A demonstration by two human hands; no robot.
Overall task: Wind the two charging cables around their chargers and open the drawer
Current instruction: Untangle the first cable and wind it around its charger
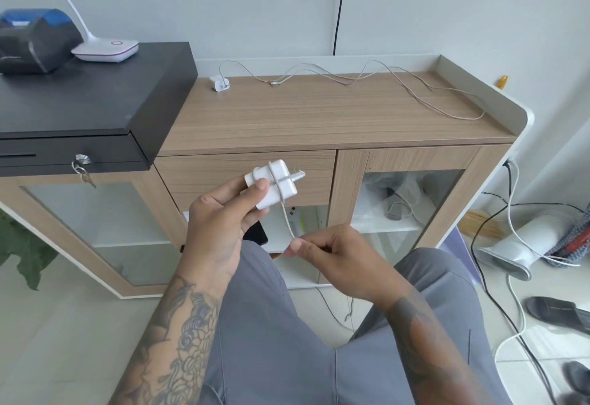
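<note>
My left hand (220, 222) grips a white charger (274, 186) held up in front of the shut wooden drawer (210, 175). Its white cable (287, 219) is looped around the charger body and runs down to my right hand (325, 251), which pinches the loose end. A second, smaller white charger (219, 83) lies at the back left of the wooden cabinet top (319, 117). Its thin cable (399, 84) sprawls unwound in waves across the top toward the right edge.
A black cash drawer (79, 108) with keys (83, 167) sits on the cabinet's left, bearing a printer (35, 39) and a white lamp base (105, 49). Glass doors flank the drawer. Cables, a white appliance (523, 245) and sandals (558, 312) lie on the floor at right.
</note>
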